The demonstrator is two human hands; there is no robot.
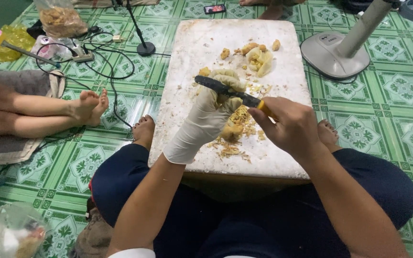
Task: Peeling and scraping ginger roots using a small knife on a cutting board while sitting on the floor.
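Peeling step: gloved left hand (211, 112) clasps a yellow fruit piece (231, 130) over the board (187, 71); bare right hand (290, 126) grips the knife (228, 91) tight. Next, I judge, a careful, shallow slice away from the fingers

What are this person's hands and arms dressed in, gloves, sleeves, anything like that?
The left hand wears a thin, pale cream glove, loose and wrinkled, whose cuff ends just past the wrist. The right hand is bare, with no glove, ring or watch showing. Both forearms are uncovered. A bit of white cloth, perhaps a short sleeve, shows at the left upper arm at the bottom edge.
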